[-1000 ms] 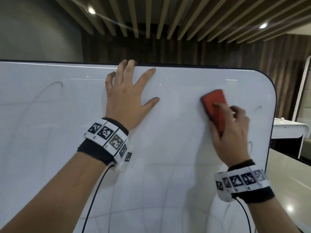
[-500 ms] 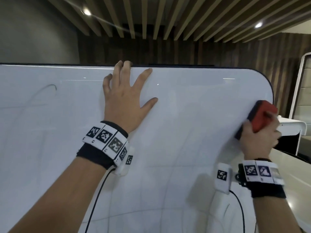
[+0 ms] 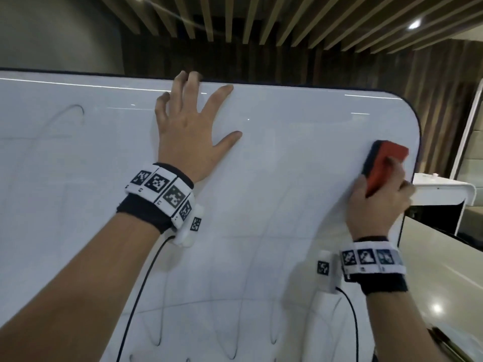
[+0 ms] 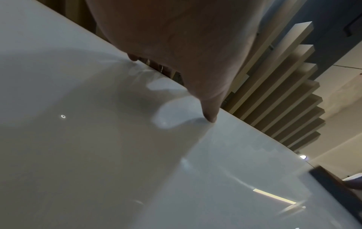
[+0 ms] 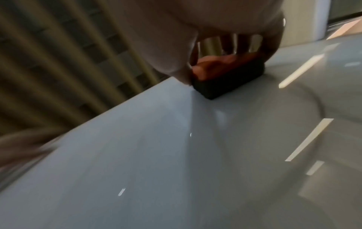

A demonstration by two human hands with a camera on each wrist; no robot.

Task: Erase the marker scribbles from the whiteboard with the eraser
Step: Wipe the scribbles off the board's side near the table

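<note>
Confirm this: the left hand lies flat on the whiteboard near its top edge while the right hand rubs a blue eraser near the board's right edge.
One thing is wrong: the eraser is red with a dark pad, not blue, as the head view shows. The rest stands: the left hand lies spread on the whiteboard near its top edge, and the right hand holds the eraser near the right edge.

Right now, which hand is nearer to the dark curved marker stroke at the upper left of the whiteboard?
Left. The left hand lies flat on the whiteboard, right of the curved stroke. The right hand holds the eraser near the right edge.
</note>
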